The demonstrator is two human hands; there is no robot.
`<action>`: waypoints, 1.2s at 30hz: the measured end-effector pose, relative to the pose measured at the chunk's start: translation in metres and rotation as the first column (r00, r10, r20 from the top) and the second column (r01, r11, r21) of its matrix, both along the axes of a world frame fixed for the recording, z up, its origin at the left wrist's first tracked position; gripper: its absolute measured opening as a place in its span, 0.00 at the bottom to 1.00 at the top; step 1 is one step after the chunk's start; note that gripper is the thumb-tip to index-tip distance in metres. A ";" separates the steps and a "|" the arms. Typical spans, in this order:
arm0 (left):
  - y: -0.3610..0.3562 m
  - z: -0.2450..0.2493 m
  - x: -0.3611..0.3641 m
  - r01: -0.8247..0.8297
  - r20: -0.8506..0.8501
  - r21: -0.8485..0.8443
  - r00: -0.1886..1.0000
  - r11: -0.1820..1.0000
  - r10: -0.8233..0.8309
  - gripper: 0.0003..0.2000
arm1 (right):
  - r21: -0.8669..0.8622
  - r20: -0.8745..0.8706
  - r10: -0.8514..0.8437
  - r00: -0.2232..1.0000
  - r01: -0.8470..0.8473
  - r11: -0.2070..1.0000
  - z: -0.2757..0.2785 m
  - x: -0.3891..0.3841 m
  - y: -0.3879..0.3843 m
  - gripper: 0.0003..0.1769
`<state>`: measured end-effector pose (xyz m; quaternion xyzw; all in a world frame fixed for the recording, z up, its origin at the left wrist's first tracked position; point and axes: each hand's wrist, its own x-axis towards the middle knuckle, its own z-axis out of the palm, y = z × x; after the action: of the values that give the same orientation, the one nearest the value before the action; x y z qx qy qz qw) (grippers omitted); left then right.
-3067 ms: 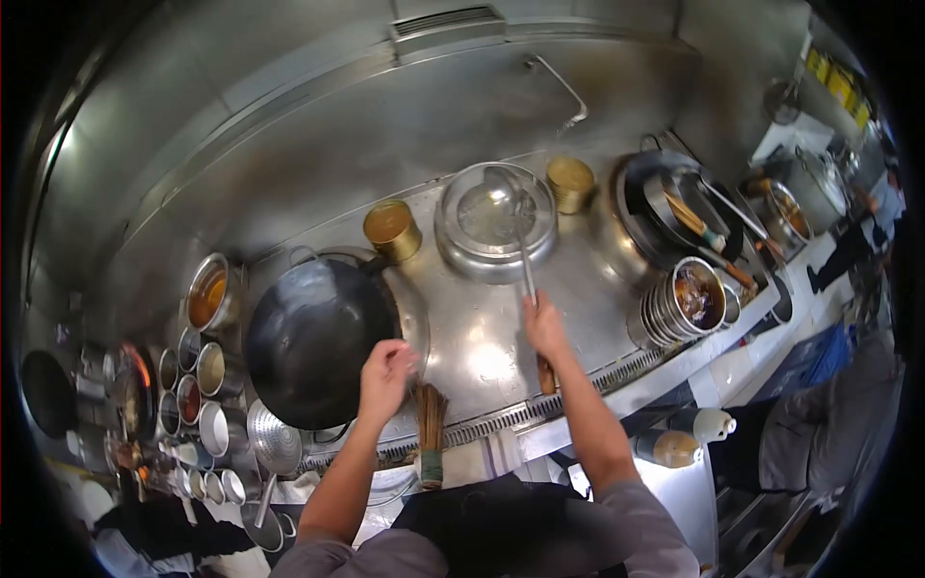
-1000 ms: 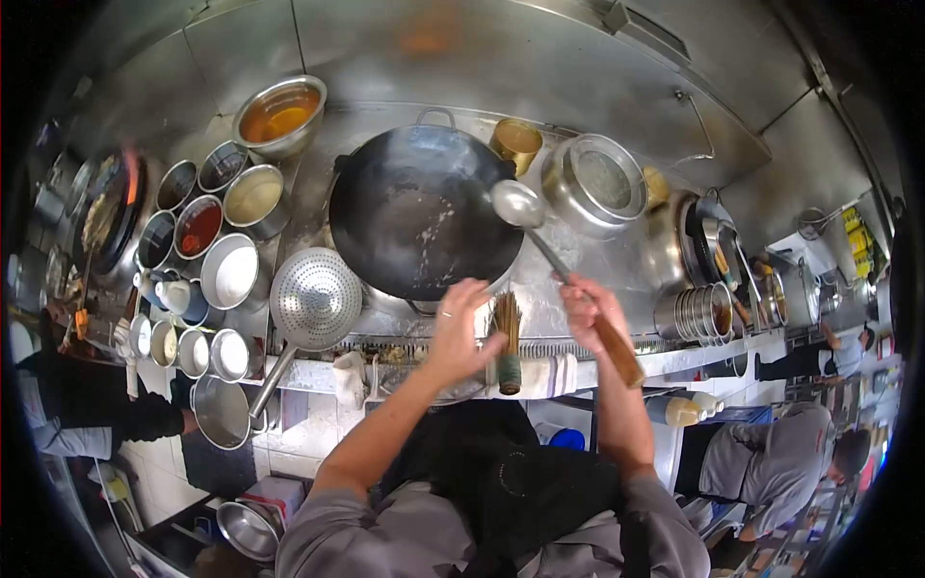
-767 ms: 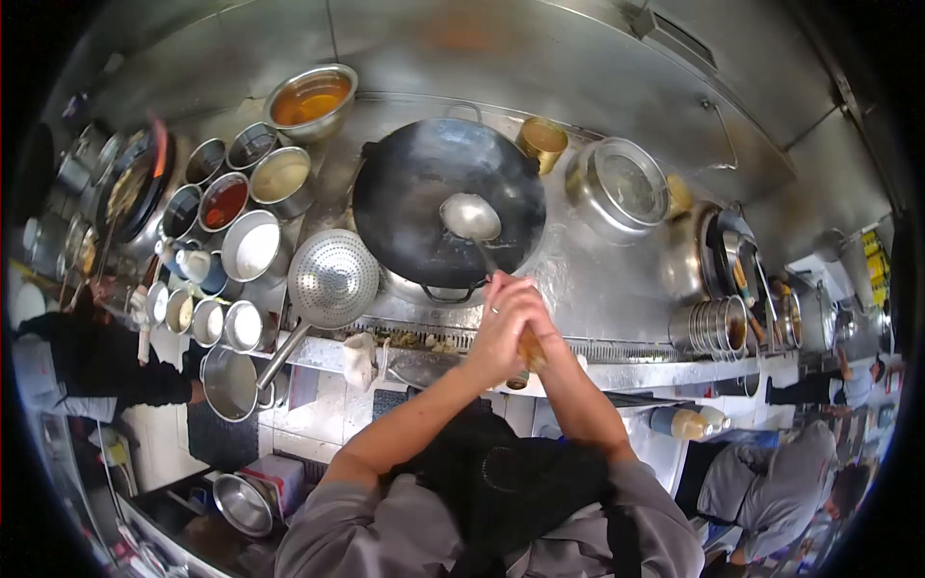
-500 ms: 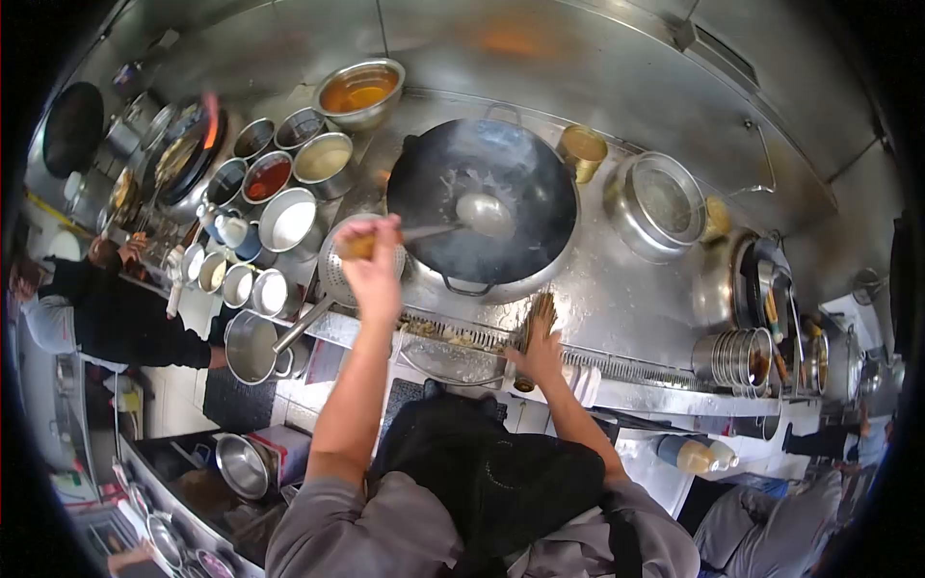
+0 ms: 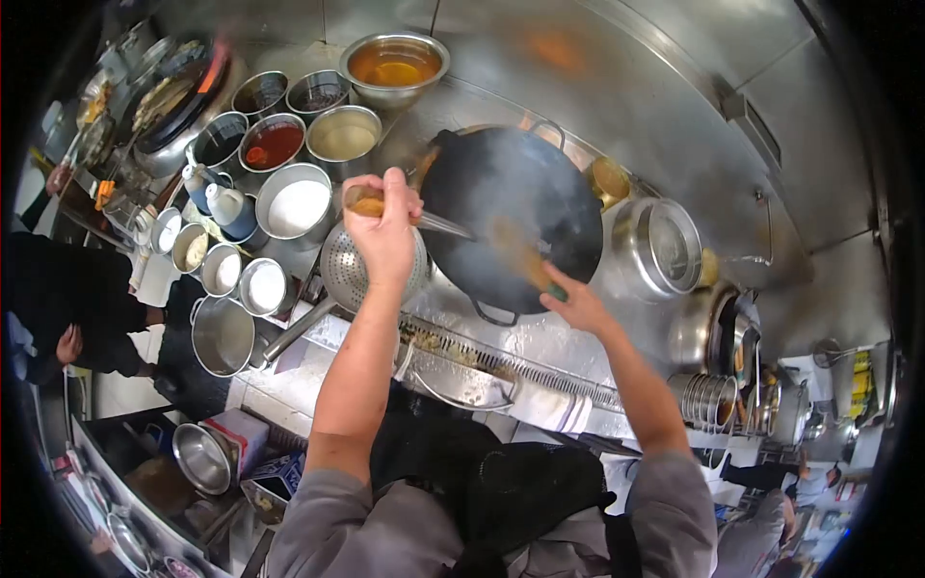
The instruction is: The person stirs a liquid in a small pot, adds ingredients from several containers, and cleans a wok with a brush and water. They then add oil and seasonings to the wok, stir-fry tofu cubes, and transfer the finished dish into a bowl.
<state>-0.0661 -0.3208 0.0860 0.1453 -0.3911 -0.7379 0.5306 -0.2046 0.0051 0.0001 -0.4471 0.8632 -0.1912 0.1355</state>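
My left hand (image 5: 382, 231) is closed round the wooden grip of a ladle (image 5: 445, 225). The ladle's bowl end reaches into a large black wok (image 5: 462, 188), where steam and the brush hide it. In my right hand (image 5: 581, 304) is a bamboo wok brush (image 5: 521, 256), its bristle end over the inside of the wok and blurred by motion. Steam rises from the wok, so its bottom shows only in part. A perforated strainer (image 5: 345, 265) lies just below my left hand, its handle over the stove's front edge.
Left of the wok stand several sauce pots, one with red sauce (image 5: 279, 144), and a bowl of orange liquid (image 5: 393, 65). A metal pot (image 5: 665, 246) and a gold-coloured can (image 5: 609, 181) are on the right. A grated gutter (image 5: 501, 364) runs along the front. Another person (image 5: 67, 299) stands at left.
My right hand has lifted the brush from the stove's front edge up into the wok. My left hand still grips the ladle over the wok. The view has shifted and turned slightly.
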 end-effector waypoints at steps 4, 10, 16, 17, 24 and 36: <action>-0.031 -0.001 -0.020 -0.068 0.017 0.073 0.998 0.995 0.067 0.11 | 0.531 -0.205 0.014 0.979 0.099 0.841 0.006 -0.055 -0.043 0.40; -0.041 -0.006 -0.015 -0.042 0.031 0.088 0.999 0.995 0.040 0.11 | 0.276 -0.288 0.020 0.957 0.063 0.959 -0.035 -0.034 -0.048 0.41; -0.044 -0.003 -0.006 -0.042 0.020 0.067 0.999 0.997 0.041 0.11 | 0.228 -0.219 -0.687 0.692 0.721 0.654 -0.011 -0.053 -0.058 0.30; -0.044 -0.004 -0.008 -0.024 -0.009 0.055 1.000 0.998 0.024 0.11 | 0.124 -0.190 -0.544 0.817 0.570 0.812 -0.015 -0.046 -0.052 0.30; -0.022 -0.009 -0.007 0.105 -0.042 -0.002 0.994 0.994 -0.105 0.10 | 0.535 -0.244 -0.146 0.959 0.258 0.805 -0.005 -0.022 -0.061 0.24; -0.021 -0.029 0.002 0.118 -0.063 -0.060 0.991 0.991 -0.122 0.09 | 0.085 -0.266 -0.591 0.762 0.629 0.773 0.016 -0.035 -0.053 0.34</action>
<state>-0.0642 -0.3418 0.0575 0.0819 -0.4016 -0.7617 0.5018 -0.2400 -0.0483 0.0159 -0.1463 0.9842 -0.0995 0.0049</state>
